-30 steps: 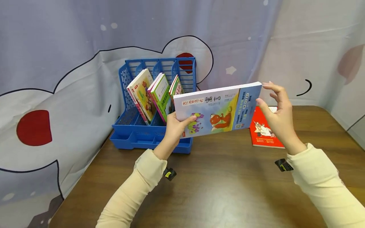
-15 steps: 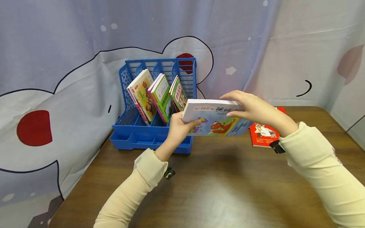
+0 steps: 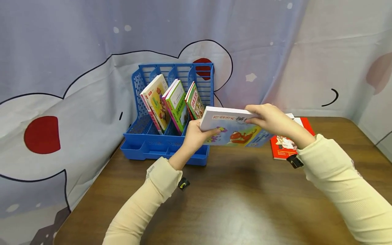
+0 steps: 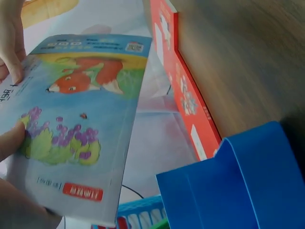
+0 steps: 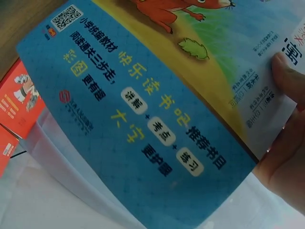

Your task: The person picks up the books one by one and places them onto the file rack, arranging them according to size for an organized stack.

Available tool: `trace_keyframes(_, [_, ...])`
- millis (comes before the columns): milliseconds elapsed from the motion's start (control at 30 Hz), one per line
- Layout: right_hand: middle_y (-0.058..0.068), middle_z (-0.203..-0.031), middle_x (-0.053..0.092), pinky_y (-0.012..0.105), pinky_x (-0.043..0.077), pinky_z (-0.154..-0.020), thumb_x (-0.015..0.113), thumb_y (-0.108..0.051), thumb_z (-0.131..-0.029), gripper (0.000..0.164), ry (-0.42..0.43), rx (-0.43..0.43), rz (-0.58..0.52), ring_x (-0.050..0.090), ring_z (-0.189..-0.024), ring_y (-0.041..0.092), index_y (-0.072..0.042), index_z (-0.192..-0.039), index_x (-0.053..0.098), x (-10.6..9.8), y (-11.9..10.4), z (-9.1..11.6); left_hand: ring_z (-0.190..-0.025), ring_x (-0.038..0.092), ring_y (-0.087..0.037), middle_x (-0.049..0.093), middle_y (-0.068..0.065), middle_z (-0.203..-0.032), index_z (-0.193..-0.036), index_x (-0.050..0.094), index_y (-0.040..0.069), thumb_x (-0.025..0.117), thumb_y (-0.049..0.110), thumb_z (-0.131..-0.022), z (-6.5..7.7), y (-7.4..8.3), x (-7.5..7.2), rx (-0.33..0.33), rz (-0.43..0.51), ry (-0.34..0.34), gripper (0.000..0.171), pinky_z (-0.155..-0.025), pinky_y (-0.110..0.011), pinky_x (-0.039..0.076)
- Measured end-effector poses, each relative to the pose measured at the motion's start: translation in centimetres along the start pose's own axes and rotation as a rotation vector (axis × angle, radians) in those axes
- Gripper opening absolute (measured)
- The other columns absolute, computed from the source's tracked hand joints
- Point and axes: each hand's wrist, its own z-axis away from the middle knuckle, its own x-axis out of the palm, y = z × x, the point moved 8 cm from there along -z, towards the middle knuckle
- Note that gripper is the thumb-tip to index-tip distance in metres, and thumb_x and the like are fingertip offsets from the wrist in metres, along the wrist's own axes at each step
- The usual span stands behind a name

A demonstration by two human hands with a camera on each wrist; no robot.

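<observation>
A paperback picture book with a red fox on its pale blue cover is held up sideways above the table. My left hand grips its left end, thumb across the cover. My right hand pinches the upper edge farther right, thumb on the front. In the left wrist view, the fox and purple grapes on the cover show, with fingers at its edge. The blue band of the book fills much of the right wrist view, where my right thumb presses the cover.
Behind my left hand stands a blue plastic file rack with a divided front tray. Leaning in its slots are yellow, green and red-green books. A red book lies at the right on the wooden table.
My right hand has come left from beyond the book's right end and taken hold of its top edge. The book has shifted slightly right and tilted, its top edge facing up more.
</observation>
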Motion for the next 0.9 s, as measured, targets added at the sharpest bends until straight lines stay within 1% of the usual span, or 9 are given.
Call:
trace_keyframes(133, [0.008, -0.086, 0.07, 0.035, 0.046, -0.067, 0.067, -0.006, -0.085, 0.013, 0.022, 0.004, -0.001, 0.059, -0.071, 0.018, -0.008, -0.092, 0.057, 0.0, 0.3, 0.2, -0.1, 0.067, -0.033, 0.068, -0.02, -0.11, -0.114, 0.065, -0.002, 0.077, 0.009, -0.077, 0.0, -0.5, 0.0, -0.033, -0.04, -0.004, 0.04, -0.084, -0.042, 0.055])
trace_keyframes(267, [0.013, -0.091, 0.07, 0.037, 0.047, -0.069, 0.065, -0.005, -0.087, 0.012, 0.077, 0.037, -0.074, 0.06, -0.075, 0.021, -0.006, -0.093, 0.056, -0.9, 0.8, 0.4, -0.1, 0.066, -0.029, 0.068, -0.016, -0.112, -0.117, 0.063, 0.004, 0.081, 0.017, -0.073, 0.1, -1.1, -1.0, -0.048, -0.112, 0.07, 0.049, -0.082, -0.041, 0.055])
trace_keyframes(300, [0.014, -0.092, 0.069, 0.036, 0.047, -0.068, 0.064, -0.004, -0.087, 0.011, 0.096, 0.049, -0.097, 0.06, -0.075, 0.022, -0.005, -0.094, 0.056, -1.2, 0.9, 0.4, -0.101, 0.065, -0.028, 0.067, -0.015, -0.114, -0.121, 0.061, 0.006, 0.082, 0.017, -0.073, 0.2, -1.2, -1.3, -0.048, -0.107, 0.093, 0.053, -0.083, -0.042, 0.054])
trace_keyframes(367, [0.017, -0.095, 0.069, 0.032, 0.048, -0.068, 0.063, -0.004, -0.088, 0.01, 0.135, 0.07, -0.149, 0.06, -0.077, 0.022, -0.003, -0.096, 0.057, -1.8, 1.3, 0.5, -0.104, 0.061, -0.028, 0.064, -0.014, -0.118, -0.128, 0.055, 0.01, 0.081, 0.017, -0.075, 0.3, -1.5, -2.1, -0.05, -0.064, 0.141, 0.06, -0.086, -0.045, 0.051])
trace_keyframes(433, [0.019, -0.098, 0.068, 0.025, 0.048, -0.067, 0.062, -0.003, -0.089, 0.011, 0.174, 0.09, -0.192, 0.06, -0.077, 0.018, 0.0, -0.098, 0.058, -2.3, 1.6, 0.5, -0.109, 0.057, -0.029, 0.06, -0.014, -0.123, -0.135, 0.047, 0.014, 0.078, 0.015, -0.077, 0.2, -1.8, -2.9, -0.052, 0.013, 0.191, 0.066, -0.091, -0.048, 0.047])
trace_keyframes(567, [0.025, -0.106, 0.066, 0.011, 0.045, -0.068, 0.059, -0.002, -0.09, 0.014, 0.234, 0.151, -0.309, 0.058, -0.079, 0.001, 0.004, -0.103, 0.058, -2.6, 2.6, 0.5, -0.119, 0.049, -0.03, 0.054, -0.014, -0.13, -0.14, 0.04, 0.016, 0.073, 0.011, -0.082, 0.1, -2.1, -4.0, -0.074, 0.174, 0.27, 0.067, -0.098, -0.049, 0.041])
trace_keyframes(733, [0.029, -0.121, 0.058, 0.008, 0.046, -0.071, 0.053, -0.005, -0.095, 0.026, 0.309, 0.24, -0.47, 0.056, -0.086, -0.008, 0.007, -0.117, 0.052, -2.3, 4.0, 0.9, -0.123, 0.047, -0.029, 0.052, -0.014, -0.133, -0.14, 0.039, 0.013, 0.069, 0.01, -0.085, -0.1, -1.8, -3.8, -0.071, 0.249, 0.283, 0.063, -0.101, -0.046, 0.042])
trace_keyframes(800, [0.019, -0.122, 0.061, 0.008, 0.047, -0.073, 0.052, -0.007, -0.096, 0.031, 0.357, 0.264, -0.542, 0.057, -0.089, -0.009, 0.006, -0.124, 0.05, -2.2, 4.6, 1.1, -0.122, 0.048, -0.028, 0.053, -0.013, -0.133, -0.14, 0.04, 0.012, 0.068, 0.009, -0.085, -0.2, -1.7, -3.5, -0.058, 0.26, 0.276, 0.062, -0.101, -0.045, 0.042])
trace_keyframes(900, [0.0, -0.113, 0.067, 0.01, 0.049, -0.075, 0.053, -0.01, -0.095, 0.031, 0.427, 0.273, -0.752, 0.06, -0.089, -0.006, -0.003, -0.126, 0.053, -1.9, 5.2, 1.5, -0.121, 0.049, -0.027, 0.054, -0.013, -0.132, -0.139, 0.042, 0.012, 0.068, 0.01, -0.086, -0.4, -1.6, -2.8, -0.056, 0.272, 0.275, 0.06, -0.101, -0.044, 0.043])
